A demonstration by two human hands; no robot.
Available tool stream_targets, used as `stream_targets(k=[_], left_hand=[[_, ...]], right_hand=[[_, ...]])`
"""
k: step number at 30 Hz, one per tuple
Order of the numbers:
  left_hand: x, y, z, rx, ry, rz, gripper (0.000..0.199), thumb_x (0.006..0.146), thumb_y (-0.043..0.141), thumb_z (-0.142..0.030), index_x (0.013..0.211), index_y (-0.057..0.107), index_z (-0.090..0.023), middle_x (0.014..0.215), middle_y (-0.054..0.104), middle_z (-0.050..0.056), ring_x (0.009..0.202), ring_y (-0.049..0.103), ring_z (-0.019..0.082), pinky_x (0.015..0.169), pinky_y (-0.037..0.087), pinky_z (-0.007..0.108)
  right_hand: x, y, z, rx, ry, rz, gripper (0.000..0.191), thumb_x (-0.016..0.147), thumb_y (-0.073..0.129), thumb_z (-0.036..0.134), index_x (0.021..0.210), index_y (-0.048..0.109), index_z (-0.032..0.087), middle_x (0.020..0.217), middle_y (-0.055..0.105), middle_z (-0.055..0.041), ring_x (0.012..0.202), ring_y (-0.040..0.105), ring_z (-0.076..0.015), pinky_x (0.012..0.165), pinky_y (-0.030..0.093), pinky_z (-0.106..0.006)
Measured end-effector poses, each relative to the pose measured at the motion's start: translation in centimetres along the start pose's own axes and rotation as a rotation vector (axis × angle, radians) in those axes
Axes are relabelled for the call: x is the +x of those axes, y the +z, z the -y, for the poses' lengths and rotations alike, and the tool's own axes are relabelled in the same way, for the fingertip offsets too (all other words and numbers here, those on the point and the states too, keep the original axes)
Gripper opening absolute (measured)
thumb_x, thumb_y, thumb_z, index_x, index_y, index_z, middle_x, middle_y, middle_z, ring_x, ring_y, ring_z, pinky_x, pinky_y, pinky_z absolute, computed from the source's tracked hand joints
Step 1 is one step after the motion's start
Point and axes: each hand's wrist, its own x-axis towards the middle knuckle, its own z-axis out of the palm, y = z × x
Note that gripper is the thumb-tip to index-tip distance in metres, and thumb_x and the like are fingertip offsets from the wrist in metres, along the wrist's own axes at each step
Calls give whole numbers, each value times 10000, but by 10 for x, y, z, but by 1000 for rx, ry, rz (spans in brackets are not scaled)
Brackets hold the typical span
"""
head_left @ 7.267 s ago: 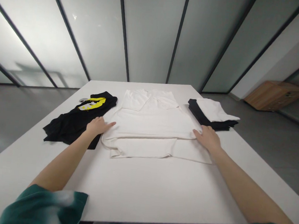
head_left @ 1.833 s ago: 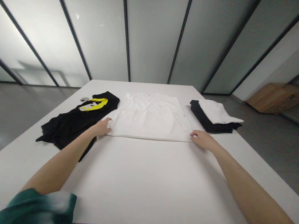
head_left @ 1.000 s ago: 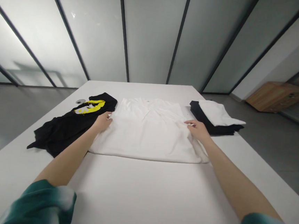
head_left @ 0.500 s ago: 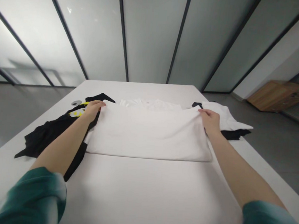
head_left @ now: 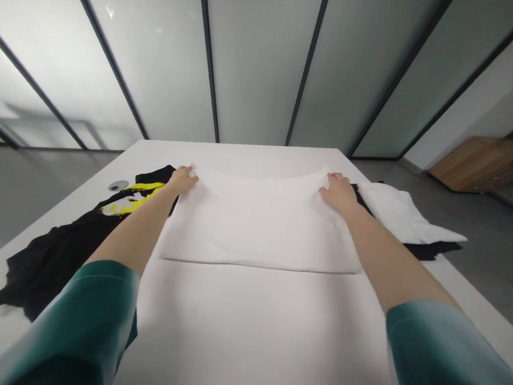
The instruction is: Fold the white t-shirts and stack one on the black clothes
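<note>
A white T-shirt (head_left: 254,222) lies folded into a wide rectangle in front of me, its straight folded edge nearest. My left hand (head_left: 184,180) grips the far left corner, thumb and fingers closed on the cloth. At the far right corner my right hand (head_left: 338,190) pinches the fabric in the same way. The far edge sags slightly between the two hands. Left of the shirt, partly behind my left forearm, lies a spread black garment (head_left: 63,247) with a yellow and white print.
All this is on a white table (head_left: 244,329). A white folded garment (head_left: 401,211) rests on black cloth (head_left: 428,251) at the right. A small grey round object (head_left: 118,185) sits near the left edge. Frosted glass panels (head_left: 256,61) stand behind, and a wooden cabinet (head_left: 483,164) stands at right.
Both hands have moved slightly away from me and closer together, carrying the shirt's far edge with them. The crumpled white cloth seen beyond that edge is now covered.
</note>
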Motion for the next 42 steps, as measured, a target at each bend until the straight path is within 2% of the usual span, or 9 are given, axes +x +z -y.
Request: stream_targets(k=[6, 11, 14, 18, 25, 29, 34, 37, 42], left_hand=[[0, 14, 1, 435, -26, 49, 808, 786, 577, -381, 1541, 386, -166, 1581, 379, 202, 1419, 378, 437, 1104, 383, 590], [-17, 17, -5, 589, -12, 130, 938, 816, 578, -460, 1600, 215, -97, 1659, 223, 207, 1501, 264, 401, 1171, 314, 520], [-45, 12, -2, 621, 120, 110, 907, 865, 531, -480, 1584, 209, -31, 1659, 186, 240, 1521, 226, 377, 1199, 266, 471], [-100, 0, 15, 595, 164, 120, 862, 885, 491, -547, 1553, 290, -42, 1610, 322, 240, 1478, 330, 379, 1170, 305, 471], [-187, -19, 27, 583, 26, 156, 874, 867, 445, -626, 1476, 396, -1, 1393, 562, 277, 1353, 490, 399, 1100, 367, 468], [-210, -26, 19, 471, -64, 100, 808, 835, 518, -592, 1400, 477, -17, 1290, 623, 260, 1250, 573, 383, 1029, 429, 444], [-218, -26, 30, 89, -123, -8, 562, 763, 602, -502, 1213, 618, -167, 942, 702, 77, 900, 666, 270, 858, 498, 388], [-220, -23, 34, -206, -73, -58, 554, 672, 668, -497, 1110, 655, -158, 918, 679, 64, 895, 642, 249, 841, 495, 368], [-222, -25, 24, -612, -96, -5, 538, 617, 736, -466, 1063, 674, -170, 968, 687, 73, 953, 626, 248, 843, 479, 349]], right_hand=[[5, 6, 11, -162, 27, 61, 721, 896, 488, 357, 1517, 356, 15, 1541, 385, -266, 1356, 410, -428, 1103, 366, -543], [-2, 9, 19, -233, 75, 204, 801, 904, 508, 434, 1561, 284, 34, 1623, 261, -266, 1459, 299, -443, 1130, 336, -576], [-28, 6, 23, -215, -64, 162, 717, 928, 470, 456, 1534, 363, 88, 1613, 313, -239, 1450, 345, -412, 1125, 352, -575], [-84, -7, 24, -187, -238, 123, 624, 953, 436, 485, 1464, 483, 128, 1573, 414, -189, 1408, 427, -368, 1139, 365, -513], [-157, -8, -9, -29, -179, 48, 579, 912, 478, 490, 1342, 585, 117, 1393, 591, -213, 1295, 540, -367, 1088, 431, -499], [-179, 1, -25, 137, -56, -68, 576, 877, 494, 493, 1285, 607, 102, 1273, 651, -222, 1193, 601, -360, 1041, 460, -497], [-186, 1, -31, 320, 136, -108, 510, 828, 532, 467, 1215, 641, 154, 986, 731, -123, 841, 668, -277, 853, 526, -433], [-184, -4, -29, 313, 155, -77, 484, 792, 570, 452, 1165, 666, 159, 873, 721, -89, 725, 639, -250, 790, 518, -408], [-187, -14, -24, 288, 178, -23, 384, 780, 589, 453, 1038, 707, 194, 732, 678, -55, 717, 639, -256, 751, 506, -389]])
